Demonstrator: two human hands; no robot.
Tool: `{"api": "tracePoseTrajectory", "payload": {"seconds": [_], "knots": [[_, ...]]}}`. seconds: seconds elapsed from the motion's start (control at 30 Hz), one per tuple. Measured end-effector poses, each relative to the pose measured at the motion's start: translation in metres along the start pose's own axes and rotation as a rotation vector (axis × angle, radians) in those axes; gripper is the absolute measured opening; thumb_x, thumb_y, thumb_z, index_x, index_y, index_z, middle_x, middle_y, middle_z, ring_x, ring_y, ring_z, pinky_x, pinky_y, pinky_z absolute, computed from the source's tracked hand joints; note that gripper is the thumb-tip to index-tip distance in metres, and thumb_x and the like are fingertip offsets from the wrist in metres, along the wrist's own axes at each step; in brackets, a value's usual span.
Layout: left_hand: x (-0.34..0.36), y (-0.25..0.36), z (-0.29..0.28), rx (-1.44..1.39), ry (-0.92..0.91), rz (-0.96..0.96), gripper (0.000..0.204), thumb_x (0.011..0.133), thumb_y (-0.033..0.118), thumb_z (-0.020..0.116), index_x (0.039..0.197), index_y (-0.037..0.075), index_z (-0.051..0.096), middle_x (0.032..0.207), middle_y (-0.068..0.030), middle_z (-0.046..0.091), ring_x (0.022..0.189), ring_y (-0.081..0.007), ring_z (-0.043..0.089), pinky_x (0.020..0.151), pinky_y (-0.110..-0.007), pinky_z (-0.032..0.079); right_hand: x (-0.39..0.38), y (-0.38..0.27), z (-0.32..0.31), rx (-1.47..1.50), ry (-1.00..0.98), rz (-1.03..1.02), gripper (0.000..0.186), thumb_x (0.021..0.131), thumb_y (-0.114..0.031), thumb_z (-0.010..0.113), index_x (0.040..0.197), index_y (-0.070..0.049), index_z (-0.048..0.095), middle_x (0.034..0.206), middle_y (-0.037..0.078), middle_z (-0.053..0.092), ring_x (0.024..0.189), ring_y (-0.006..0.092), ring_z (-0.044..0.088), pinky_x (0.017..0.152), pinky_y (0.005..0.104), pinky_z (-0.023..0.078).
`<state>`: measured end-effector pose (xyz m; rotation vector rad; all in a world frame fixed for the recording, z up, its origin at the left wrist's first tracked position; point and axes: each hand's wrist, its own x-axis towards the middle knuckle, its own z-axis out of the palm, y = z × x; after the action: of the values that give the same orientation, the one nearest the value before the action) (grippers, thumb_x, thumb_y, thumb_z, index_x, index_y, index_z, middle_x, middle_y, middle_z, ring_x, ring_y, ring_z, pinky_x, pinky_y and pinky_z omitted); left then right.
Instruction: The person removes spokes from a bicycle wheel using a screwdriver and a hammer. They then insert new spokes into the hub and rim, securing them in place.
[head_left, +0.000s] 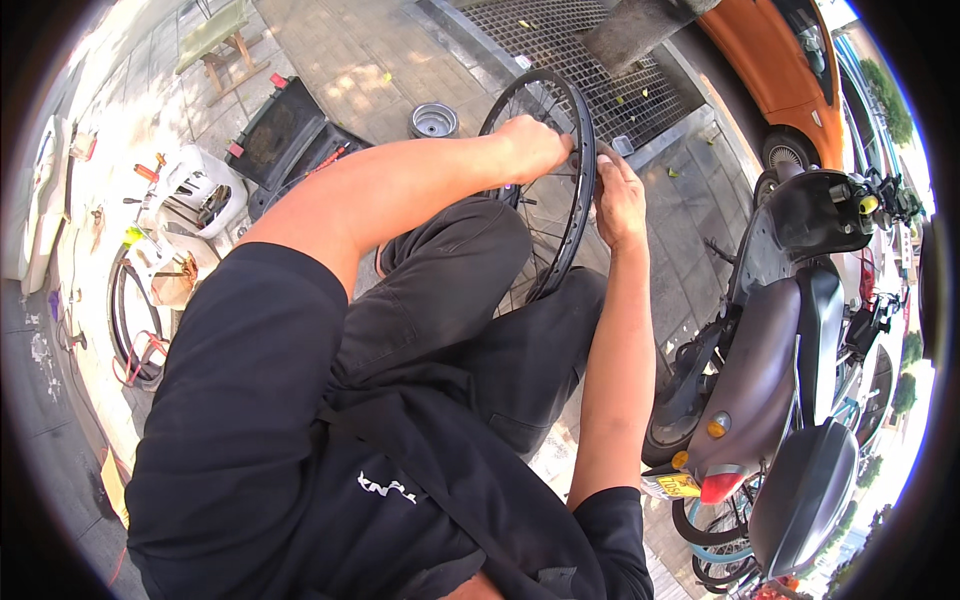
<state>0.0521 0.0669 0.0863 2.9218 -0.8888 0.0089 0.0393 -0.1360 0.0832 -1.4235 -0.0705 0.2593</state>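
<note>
A black spoked bicycle wheel [584,190] stands upright between my bent knees, its lower edge by my right thigh. My left hand [537,148] is closed in a fist at the spoked side, close to the upper part of the rim. What its fingers grip is hidden. On the other side of the rim my right hand [620,203] is closed with its thumb side against the wheel. A small brownish strip shows between the rim and the right fingertips; its kind is not clear.
An open dark toolbox [290,135] and a round metal bowl [433,121] sit on the paving ahead. To the left are a cut white plastic container [200,190] and another wheel [122,310]. A grey scooter [755,360] stands at right, beyond it an orange car [775,65]. A tree grate [545,40] lies ahead.
</note>
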Motion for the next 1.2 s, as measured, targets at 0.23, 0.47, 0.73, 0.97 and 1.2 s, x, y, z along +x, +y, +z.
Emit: {"api": "tracePoseTrajectory", "payload": {"seconds": [0.23, 0.47, 0.73, 0.97, 1.2], "knots": [[0.006, -0.001, 0.0, -0.02, 0.035, 0.021, 0.024, 0.093, 0.013, 0.055, 0.114, 0.003, 0.063, 0.092, -0.0172, 0.076, 0.088, -0.0355, 0.076, 0.072, -0.048, 0.06, 0.017, 0.022, -0.028, -0.028, -0.093, 0.054, 0.037, 0.096, -0.012, 0.054, 0.125, 0.004, 0.07, 0.102, 0.004, 0.073, 0.079, 0.0082, 0.06, 0.072, 0.0236, 0.046], [0.004, -0.008, 0.005, -0.033, 0.01, 0.016, 0.026, 0.096, 0.017, 0.053, 0.118, 0.007, 0.062, 0.097, -0.0155, 0.076, 0.09, -0.0354, 0.076, 0.073, -0.049, 0.06, -0.007, -0.014, -0.009, -0.208, -0.178, 0.088, 0.046, 0.097, -0.028, 0.074, 0.125, 0.007, 0.067, 0.116, 0.014, 0.072, 0.108, 0.0227, 0.068, 0.1, 0.0387, 0.053], [-0.002, -0.01, 0.009, -0.067, 0.019, 0.003, 0.027, 0.096, 0.017, 0.054, 0.121, 0.01, 0.06, 0.107, -0.0139, 0.075, 0.095, -0.0355, 0.075, 0.075, -0.05, 0.06, -0.014, -0.008, 0.015, -0.275, 0.012, 0.03, 0.042, 0.087, -0.021, 0.08, 0.119, 0.004, 0.071, 0.092, 0.004, 0.071, 0.081, 0.0105, 0.062, 0.074, 0.0264, 0.048], [-0.011, -0.021, 0.008, -0.036, 0.009, 0.018, 0.03, 0.096, 0.015, 0.054, 0.125, 0.013, 0.058, 0.118, -0.0092, 0.072, 0.102, -0.0321, 0.074, 0.078, -0.047, 0.06, -0.01, -0.007, 0.019, -0.262, 0.002, -0.017, 0.037, 0.087, -0.022, 0.08, 0.113, 0.004, 0.073, 0.087, 0.001, 0.07, 0.077, 0.0093, 0.06, 0.07, 0.0263, 0.047], [-0.015, -0.025, 0.021, -0.132, 0.053, -0.01, 0.052, 0.089, 0.009, 0.06, 0.14, 0.018, 0.056, 0.128, -0.0032, 0.07, 0.105, -0.0313, 0.072, 0.083, -0.046, 0.06, -0.008, -0.007, 0.021, -0.225, -0.011, 0.031, 0.027, 0.086, -0.018, 0.083, 0.099, 0.003, 0.074, 0.083, 0.0, 0.068, 0.072, 0.0073, 0.057, 0.065, 0.0244, 0.044]]}}
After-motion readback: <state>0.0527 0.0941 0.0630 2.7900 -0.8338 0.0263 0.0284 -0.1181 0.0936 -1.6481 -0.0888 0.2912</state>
